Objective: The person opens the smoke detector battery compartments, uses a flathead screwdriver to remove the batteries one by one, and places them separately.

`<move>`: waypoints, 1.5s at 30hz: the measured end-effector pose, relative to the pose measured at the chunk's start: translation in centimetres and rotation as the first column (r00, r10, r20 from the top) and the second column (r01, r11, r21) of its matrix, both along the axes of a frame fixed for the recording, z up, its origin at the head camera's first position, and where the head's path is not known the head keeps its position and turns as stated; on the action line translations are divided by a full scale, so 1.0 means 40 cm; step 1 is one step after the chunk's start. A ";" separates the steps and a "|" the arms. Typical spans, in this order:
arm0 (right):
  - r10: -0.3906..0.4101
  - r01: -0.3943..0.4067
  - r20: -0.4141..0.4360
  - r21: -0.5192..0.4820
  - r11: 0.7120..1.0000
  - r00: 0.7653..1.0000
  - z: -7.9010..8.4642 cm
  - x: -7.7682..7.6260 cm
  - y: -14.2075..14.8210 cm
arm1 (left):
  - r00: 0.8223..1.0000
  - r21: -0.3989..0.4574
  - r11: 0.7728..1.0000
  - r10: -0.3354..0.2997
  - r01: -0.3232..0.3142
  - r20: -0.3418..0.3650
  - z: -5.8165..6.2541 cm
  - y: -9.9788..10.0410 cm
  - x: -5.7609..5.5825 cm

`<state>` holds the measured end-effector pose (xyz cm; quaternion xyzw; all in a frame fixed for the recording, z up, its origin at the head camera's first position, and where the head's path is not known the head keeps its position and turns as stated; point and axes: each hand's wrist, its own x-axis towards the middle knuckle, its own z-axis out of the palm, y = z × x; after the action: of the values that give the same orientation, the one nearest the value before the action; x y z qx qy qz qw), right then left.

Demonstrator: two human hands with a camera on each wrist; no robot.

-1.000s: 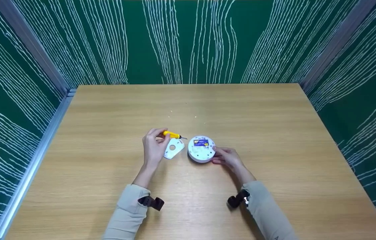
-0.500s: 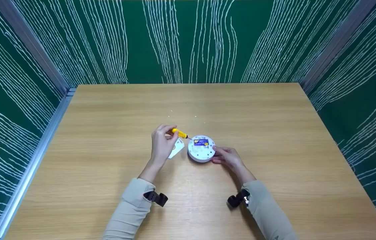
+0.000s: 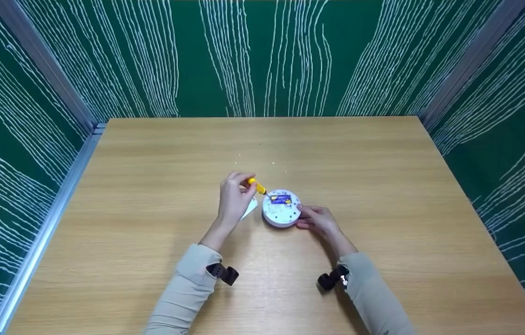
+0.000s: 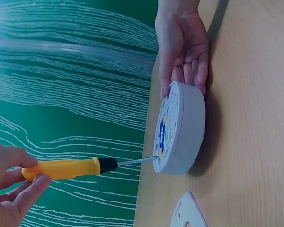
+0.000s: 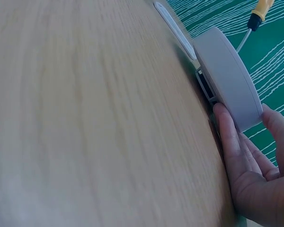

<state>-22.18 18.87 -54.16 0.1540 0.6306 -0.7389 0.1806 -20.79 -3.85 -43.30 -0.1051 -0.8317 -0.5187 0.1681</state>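
Note:
My left hand (image 3: 236, 197) pinches the yellow handle of a screwdriver (image 4: 68, 168), its black collar and metal shaft pointing at a round white device (image 3: 281, 216). In the left wrist view the tip meets the device's face near its rim, beside a blue and yellow battery (image 4: 162, 133). Thumb on top and fingers below, my right hand (image 3: 320, 221) grips the device at its right edge. From the right wrist view, a dark slotted part shows on its underside. A flat white plate (image 4: 188, 213) with a hole lies by the device, partly hidden by my left hand in the head view.
The wooden table (image 3: 151, 153) carries a few tiny pale specks (image 3: 273, 163) beyond the device. Green walls (image 3: 262, 56) with white wavy lines stand at the back and sides. A metal rail (image 3: 48, 223) runs along the left side.
My left hand has moved right with the screwdriver, which now tilts more steeply and reaches the device's face. More of the flat plate is covered. The right hand and the device have stayed put.

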 end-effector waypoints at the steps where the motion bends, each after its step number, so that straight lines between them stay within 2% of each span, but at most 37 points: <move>1: 0.001 -0.001 -0.001 -0.001 1.000 1.000 0.000 0.000 0.000 | 1.000 -0.005 1.000 -0.001 0.001 0.002 0.001 0.002 -0.001; 8: -0.003 0.003 -0.005 0.008 1.000 1.000 0.000 0.002 0.000 | 1.000 -0.040 0.999 -0.017 0.017 -0.004 0.003 0.013 -0.009; 15: 0.015 -0.015 -0.028 -0.025 1.000 1.000 0.000 0.005 -0.001 | 1.000 -0.076 0.997 -0.019 0.018 -0.015 0.008 0.023 -0.020; 22: 0.008 -0.008 -0.016 -0.012 1.000 1.000 0.000 0.003 0.001 | 1.000 -0.092 0.995 -0.026 0.027 0.004 0.008 0.027 -0.035; 28: 0.002 -0.003 -0.010 -0.024 1.000 1.000 0.002 0.004 0.001 | 0.999 -0.095 0.995 -0.021 0.023 0.029 0.007 0.030 -0.047; 36: -0.005 0.005 -0.009 -0.016 1.000 1.000 0.001 0.003 0.000 | 1.000 -0.116 0.993 -0.002 0.005 0.027 0.003 0.026 -0.054; 40: 0.003 -0.004 -0.054 -0.015 1.000 0.999 -0.004 0.008 0.001 | 1.000 -0.109 0.994 0.007 -0.006 0.014 -0.003 0.021 -0.055; 42: 0.025 -0.030 -0.099 -0.052 0.998 0.995 -0.006 0.012 0.005 | 1.000 -0.102 0.995 0.011 -0.011 0.002 -0.006 0.018 -0.055; 45: 0.031 -0.038 -0.118 -0.055 0.998 0.992 -0.010 0.012 0.006 | 1.000 -0.096 0.995 0.017 -0.018 -0.008 -0.010 0.012 -0.054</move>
<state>-21.68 19.10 -54.57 0.0939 0.6212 -0.7613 0.1604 -22.93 -3.36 -43.68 -0.1077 -0.8560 -0.4760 0.1705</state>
